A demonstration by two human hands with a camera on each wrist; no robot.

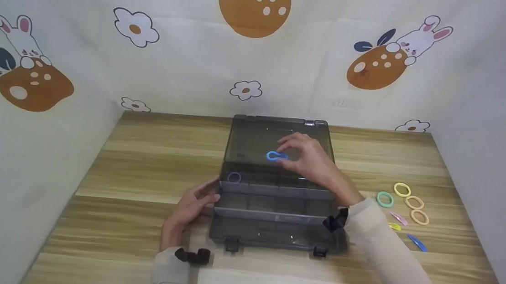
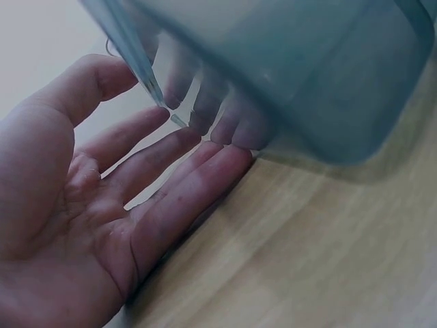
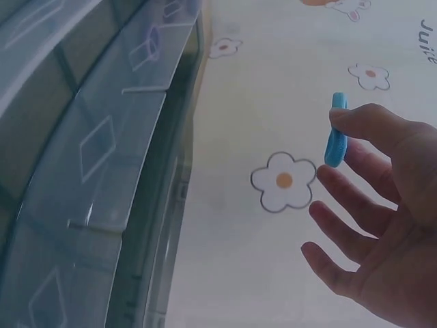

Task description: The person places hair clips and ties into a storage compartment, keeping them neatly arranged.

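Note:
My right hand [image 1: 309, 158] pinches a blue hair tie [image 1: 272, 156] between thumb and finger, over the back part of the storage box. The pinch squeezes the tie narrow; the right wrist view shows the hair tie [image 3: 335, 147] edge-on, the other fingers spread. Beneath stands a dark see-through storage box [image 1: 278, 244], its lid [image 1: 254, 133] laid back and dividers across its inside. A purple hair tie [image 1: 234, 178] lies in its back left compartment. My left hand [image 1: 191, 205] rests against the box's left side; in the left wrist view its fingertips [image 2: 235, 157] touch the wall.
On the wooden table [image 1: 141, 159], right of the box, lie a green hair tie [image 1: 385, 199], a yellow hair tie [image 1: 402, 190], two orange hair ties [image 1: 419, 217], and pink [image 1: 398, 218], yellow [image 1: 395, 226] and blue hair clips [image 1: 417, 242]. A patterned cloth [image 1: 186, 72] hangs behind.

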